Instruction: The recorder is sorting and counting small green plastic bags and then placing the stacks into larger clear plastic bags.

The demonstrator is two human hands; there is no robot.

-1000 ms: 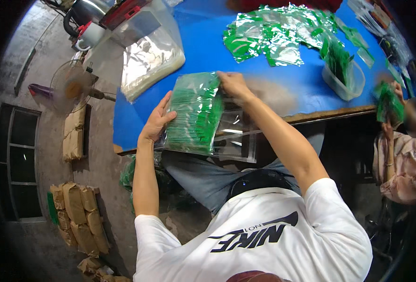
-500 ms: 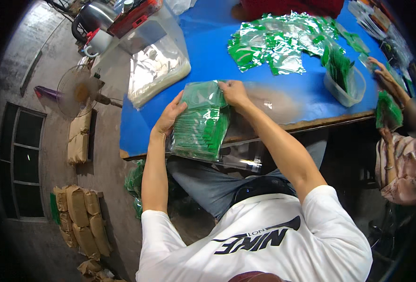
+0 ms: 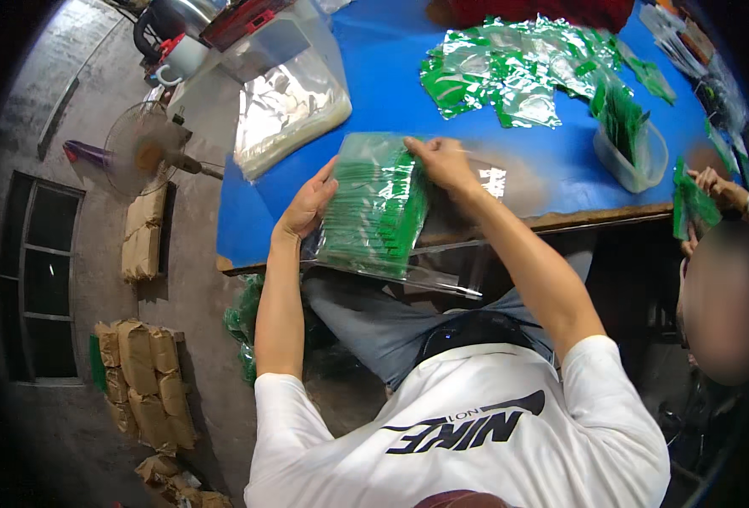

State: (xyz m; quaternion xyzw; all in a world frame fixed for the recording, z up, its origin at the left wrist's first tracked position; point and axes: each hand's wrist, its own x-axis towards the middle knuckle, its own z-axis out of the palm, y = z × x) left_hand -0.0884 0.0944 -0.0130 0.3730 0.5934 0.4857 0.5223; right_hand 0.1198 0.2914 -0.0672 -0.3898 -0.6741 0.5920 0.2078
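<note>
A clear plastic bag point(image 3: 373, 146) filled with a stack of flat green packets point(image 3: 370, 212) is held up at the table's near edge. My left hand point(image 3: 308, 203) grips its left side, thumb over the front and the other fingers partly hidden behind. At the upper right corner, my right hand point(image 3: 444, 162) pinches the bag's plastic between thumb and fingers. Loose transparent film hangs below the packets, over my lap. Another clear sheet lies on the table beside my right wrist.
Green packets point(image 3: 527, 102) lie spread on the blue table point(image 3: 383, 76). A clear tub point(image 3: 649, 165) of green pieces stands at right, near a co-worker's hands point(image 3: 713, 190). Clear bags point(image 3: 290, 110) are stacked at left, near a white mug point(image 3: 184, 59) and a fan point(image 3: 148, 155).
The filled bag and both my hands have shifted slightly right, and the bag sits a little higher. My right hand has moved outward at the corner. The co-worker's hands have come closer together around green material.
</note>
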